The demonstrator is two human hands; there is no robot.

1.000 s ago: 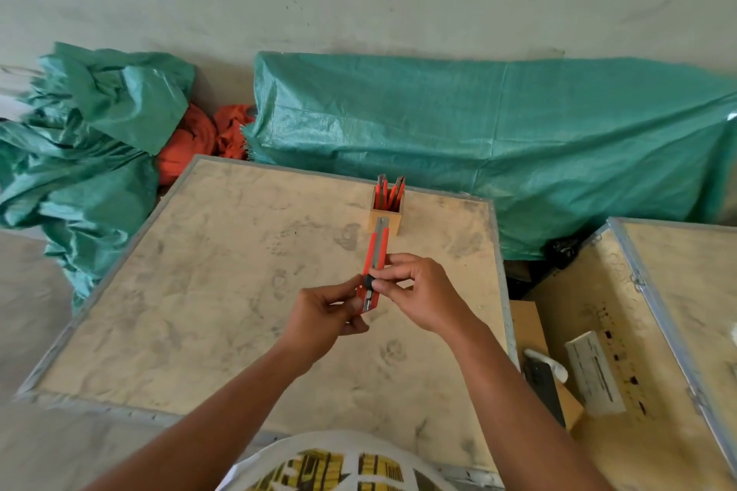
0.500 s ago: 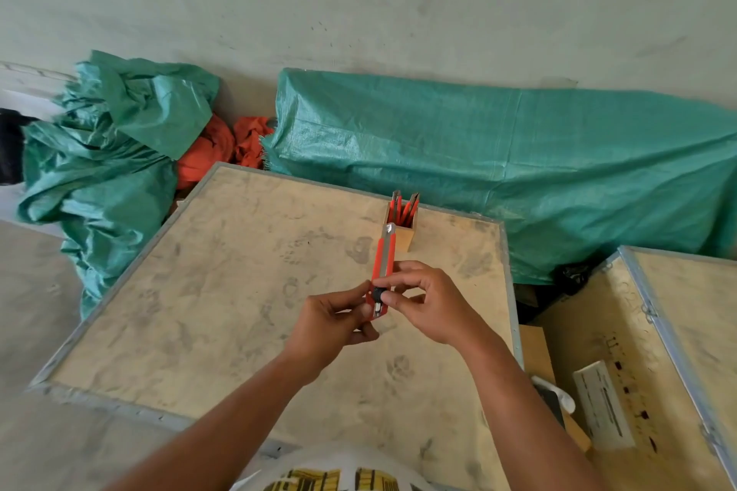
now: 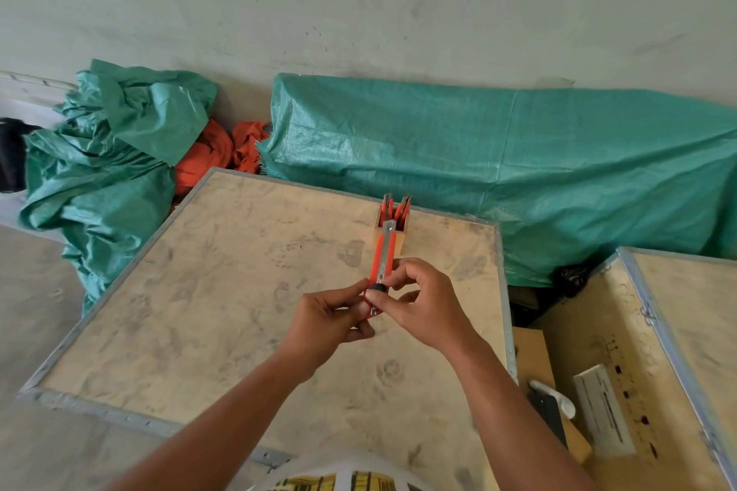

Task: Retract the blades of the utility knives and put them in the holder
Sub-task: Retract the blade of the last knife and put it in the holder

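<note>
Above the middle of the plywood table top [image 3: 207,311], you hold an orange utility knife [image 3: 382,266] in both hands, its length running away from you so the metal tip points at the far edge. Your left hand [image 3: 327,325] pinches the near end of the knife from the left, thumb and forefinger closed on the orange body, the other fingers curled under. Your right hand [image 3: 424,309] comes in from the right, thumb and forefinger pressed on the black slider knob [image 3: 377,288] near the handle's rear, with the remaining fingers loosely bent beside it. At the tip you can see the silver metal guide; whether any blade sticks out past it cannot be told from this view. Just beyond the knife's tip, near the far edge of the table, stands the small wooden holder [image 3: 395,241], upright, with other orange knives [image 3: 397,207] standing in it, their ends poking above the rim. The held knife's tip overlaps the holder in the picture, but whether they touch is unclear. Behind the table, a green tarp [image 3: 518,163] covers something long against the wall, and a crumpled green tarp [image 3: 107,155] lies far left with orange cloth [image 3: 211,155] between the two. To your right sits an open wooden crate [image 3: 622,331] with a white box [image 3: 602,409] inside
</note>
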